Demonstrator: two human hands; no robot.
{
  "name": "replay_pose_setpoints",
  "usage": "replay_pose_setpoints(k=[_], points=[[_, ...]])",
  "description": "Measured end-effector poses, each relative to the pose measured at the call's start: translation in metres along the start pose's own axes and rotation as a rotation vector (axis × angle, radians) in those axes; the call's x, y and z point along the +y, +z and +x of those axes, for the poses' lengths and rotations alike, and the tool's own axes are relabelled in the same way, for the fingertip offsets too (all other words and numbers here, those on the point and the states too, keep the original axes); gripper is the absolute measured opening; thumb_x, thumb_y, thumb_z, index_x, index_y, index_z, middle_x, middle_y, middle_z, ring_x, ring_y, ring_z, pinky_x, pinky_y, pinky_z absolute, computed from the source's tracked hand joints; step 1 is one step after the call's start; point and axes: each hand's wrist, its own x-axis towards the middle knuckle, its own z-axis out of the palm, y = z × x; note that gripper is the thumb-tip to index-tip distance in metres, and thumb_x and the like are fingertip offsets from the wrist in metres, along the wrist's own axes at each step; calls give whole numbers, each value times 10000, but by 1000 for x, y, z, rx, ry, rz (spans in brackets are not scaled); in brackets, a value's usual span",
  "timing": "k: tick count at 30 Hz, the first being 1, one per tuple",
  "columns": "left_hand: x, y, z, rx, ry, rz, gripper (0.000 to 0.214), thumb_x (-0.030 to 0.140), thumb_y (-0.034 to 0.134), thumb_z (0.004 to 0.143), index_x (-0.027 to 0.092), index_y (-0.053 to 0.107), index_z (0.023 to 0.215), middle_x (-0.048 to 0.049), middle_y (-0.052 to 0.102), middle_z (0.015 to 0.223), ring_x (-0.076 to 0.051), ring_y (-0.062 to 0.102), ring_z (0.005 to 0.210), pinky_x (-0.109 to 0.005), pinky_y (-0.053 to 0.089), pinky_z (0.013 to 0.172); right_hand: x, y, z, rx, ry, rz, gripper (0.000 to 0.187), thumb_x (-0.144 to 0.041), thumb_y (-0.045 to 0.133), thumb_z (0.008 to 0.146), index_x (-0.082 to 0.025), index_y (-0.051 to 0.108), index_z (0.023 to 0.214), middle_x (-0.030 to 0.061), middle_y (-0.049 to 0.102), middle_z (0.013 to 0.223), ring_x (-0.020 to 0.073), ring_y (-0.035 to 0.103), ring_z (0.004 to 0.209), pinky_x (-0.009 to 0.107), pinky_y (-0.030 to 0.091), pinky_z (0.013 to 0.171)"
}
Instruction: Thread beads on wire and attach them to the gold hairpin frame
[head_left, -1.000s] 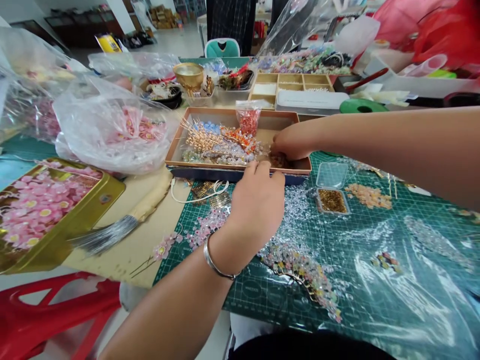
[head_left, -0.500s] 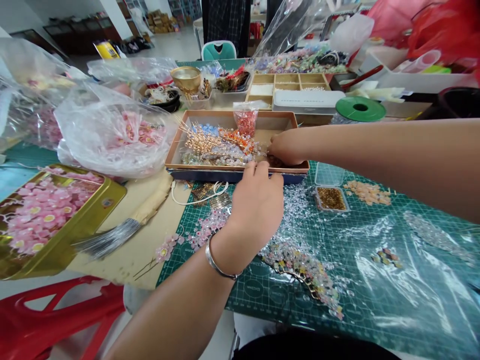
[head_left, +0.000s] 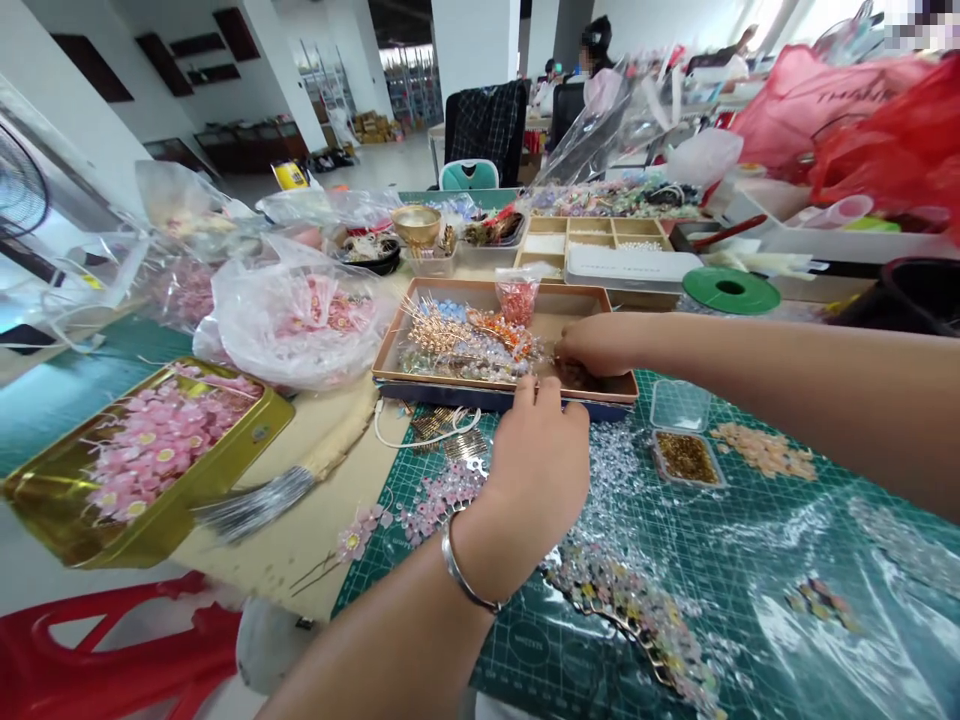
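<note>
A shallow cardboard tray (head_left: 390,362) on a green cutting mat (head_left: 757,540) holds gold wire sprigs, blue, orange and clear beads, and a small bag of red beads (head_left: 516,297). My right hand (head_left: 596,345) reaches into the tray's near right corner, fingers curled down onto small brown pieces there. My left hand (head_left: 538,462) rests at the tray's front edge, fingertips on the rim, fingers curled; a silver bangle sits on that wrist. What either hand holds is hidden.
A gold tin of pink flowers (head_left: 161,455) lies at left beside a bundle of silver wire (head_left: 259,500). A small clear box of gold beads (head_left: 686,458), loose beads and a beaded hair comb (head_left: 637,610) lie on the mat. Plastic bags, a compartment box (head_left: 592,235) and a green spool (head_left: 731,290) crowd the back.
The camera has tilted up and shifted, showing more of the room. Both hands stay at the tray's near right corner with little movement.
</note>
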Motion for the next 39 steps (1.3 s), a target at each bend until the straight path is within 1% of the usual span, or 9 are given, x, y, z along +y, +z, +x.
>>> replay_pose_setpoints(k=[4, 11, 20, 23, 26, 29, 31, 34, 39], points=[[0, 1, 0, 17, 1, 0, 235, 207, 524, 964, 123, 713, 1077, -164, 629, 1265, -318, 508, 1278, -432, 470, 1078, -1, -12, -7, -77, 20, -61, 302, -347, 637, 972, -177, 639, 1222, 93, 655, 1237, 223, 666, 1029, 433, 571, 873], [0, -1, 2, 9, 26, 49, 248, 216, 529, 963, 109, 721, 1080, -173, 640, 1288, -321, 532, 1262, -458, 461, 1098, 2, -34, -18, -33, 90, -48, 268, -351, 619, 982, -199, 649, 1200, 86, 658, 1235, 216, 661, 1032, 430, 564, 885], [1, 0, 3, 33, 33, 58, 241, 225, 557, 952, 97, 740, 1042, -190, 655, 1280, -359, 555, 1265, -481, 472, 1098, -6, -47, -28, -6, 129, 51, 282, -352, 636, 971, -171, 647, 1187, 79, 672, 1181, 210, 673, 986, 421, 576, 846], [1, 0, 2, 39, 29, 60, 230, 223, 563, 950, 102, 740, 1034, -186, 658, 1287, -356, 557, 1272, -474, 487, 1087, -1, -59, -46, 54, 146, 107, 238, -353, 631, 974, -168, 661, 1122, 63, 686, 1109, 189, 673, 925, 390, 576, 810], [1, -1, 2, 29, 22, 55, 221, 217, 571, 947, 104, 739, 1034, -189, 657, 1293, -354, 563, 1266, -467, 499, 1074, 5, -63, -85, 107, 148, 180, 159, -315, 651, 957, -159, 662, 986, 23, 681, 952, 155, 651, 806, 335, 559, 731], [1, -1, 3, 18, 26, 38, 215, 196, 575, 942, 105, 739, 1047, -183, 649, 1307, -347, 567, 1259, -469, 490, 1081, 5, -47, -140, 111, 150, 267, 40, -157, 660, 876, -173, 632, 853, -28, 621, 762, 124, 575, 663, 271, 484, 619], [1, 0, 4, 25, 33, 21, 213, 182, 566, 943, 105, 738, 1042, -185, 646, 1302, -350, 561, 1261, -487, 479, 1088, -1, -23, -179, 83, 141, 334, 131, -74, 602, 810, -195, 599, 761, -22, 605, 724, 123, 551, 660, 256, 438, 603], [0, 4, 4, 56, 32, -19, 217, 189, 544, 952, 112, 736, 1018, -193, 636, 1294, -360, 548, 1265, -514, 481, 1076, -15, 20, -229, 8, 145, 412, 179, -37, 537, 763, -210, 571, 730, -10, 611, 747, 126, 536, 677, 262, 419, 633], [-1, 9, 5, 77, 45, -24, 214, 198, 554, 938, 108, 735, 1010, -211, 620, 1300, -380, 534, 1274, -537, 491, 1061, -29, 81, -268, -31, 248, 455, 154, -38, 578, 773, -192, 582, 768, -12, 608, 794, 141, 549, 706, 272, 411, 639]])
